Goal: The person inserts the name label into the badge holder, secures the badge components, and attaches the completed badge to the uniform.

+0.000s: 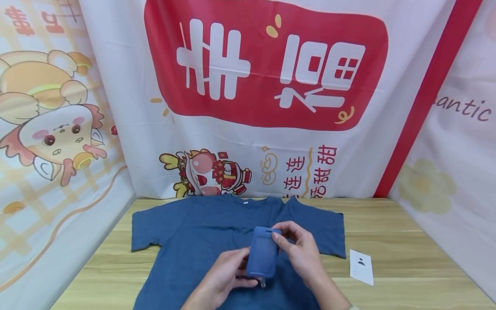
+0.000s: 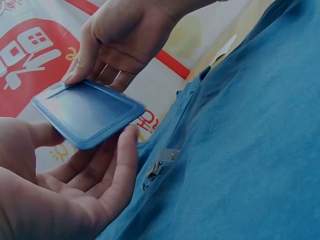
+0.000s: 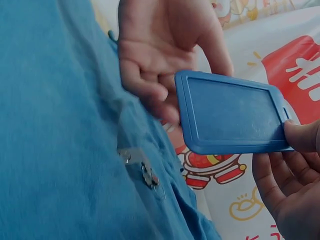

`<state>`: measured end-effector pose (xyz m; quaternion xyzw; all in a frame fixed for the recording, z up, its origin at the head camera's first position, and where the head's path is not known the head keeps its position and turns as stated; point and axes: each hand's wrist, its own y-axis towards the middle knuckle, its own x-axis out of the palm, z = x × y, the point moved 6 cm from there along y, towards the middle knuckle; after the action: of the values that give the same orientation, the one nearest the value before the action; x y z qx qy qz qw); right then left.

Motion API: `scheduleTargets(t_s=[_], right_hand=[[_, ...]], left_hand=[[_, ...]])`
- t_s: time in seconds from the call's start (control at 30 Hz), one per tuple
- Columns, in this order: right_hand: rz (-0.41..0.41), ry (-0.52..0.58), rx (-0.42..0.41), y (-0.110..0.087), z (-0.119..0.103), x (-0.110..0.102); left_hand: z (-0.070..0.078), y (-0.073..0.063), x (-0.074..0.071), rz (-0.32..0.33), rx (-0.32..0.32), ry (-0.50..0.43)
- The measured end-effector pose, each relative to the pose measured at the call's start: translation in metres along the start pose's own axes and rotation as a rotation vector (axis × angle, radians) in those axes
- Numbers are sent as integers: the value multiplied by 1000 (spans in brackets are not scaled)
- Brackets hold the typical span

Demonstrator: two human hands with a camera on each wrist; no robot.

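Observation:
A blue plastic badge holder (image 1: 262, 254) with a slot at one end is held between both hands above a dark blue T-shirt (image 1: 193, 249). My right hand (image 1: 300, 247) pinches the slotted end, thumb (image 3: 302, 136) on the face and fingers behind. My left hand (image 1: 226, 273) grips the other end from the side, its thumb at one edge and fingers curled underneath. Against the shirt, below the holder, is a metal badge clip (image 2: 152, 171) with a clear strap (image 2: 169, 155); whether it is fastened there I cannot tell. In the head view, the holder partly hides this clip.
On the wooden table (image 1: 407, 241), right of the shirt, lies a white card (image 1: 361, 268) with a small person icon. Printed cloth hangings (image 1: 263, 142) enclose the table at the back and both sides.

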<state>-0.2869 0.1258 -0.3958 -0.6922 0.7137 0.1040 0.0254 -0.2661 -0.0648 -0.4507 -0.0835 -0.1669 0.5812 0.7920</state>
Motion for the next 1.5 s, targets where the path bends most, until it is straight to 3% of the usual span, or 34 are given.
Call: scheduleTargets(t_s=[0.17, 0.27, 0.4, 0.57, 0.77, 0.87, 1.07, 1.33, 1.5], right_hand=[[1, 87, -16, 0, -1, -1], [-8, 137, -18, 1, -1, 0], [-38, 197, -20, 2, 0, 2], [-103, 235, 0, 2, 5, 5], [-175, 203, 75, 2, 12, 10], [-185, 194, 123, 1, 15, 11], [-171, 193, 179, 0, 20, 10], [-123, 190, 183, 1, 20, 8], [-185, 216, 206, 2, 23, 9]], left_hand=[[-3, -2, 8, -122, -11, -85], [-2, -3, 9, -140, 0, -139], [2, -2, 4, -80, 44, -200], [8, -1, -3, 42, 113, -234], [13, 0, -11, 206, 181, -224], [15, 0, -12, 256, 185, -189], [18, -3, -10, 270, 180, -119], [18, -5, -11, 268, 160, -91], [18, -4, -11, 231, 148, -97]])
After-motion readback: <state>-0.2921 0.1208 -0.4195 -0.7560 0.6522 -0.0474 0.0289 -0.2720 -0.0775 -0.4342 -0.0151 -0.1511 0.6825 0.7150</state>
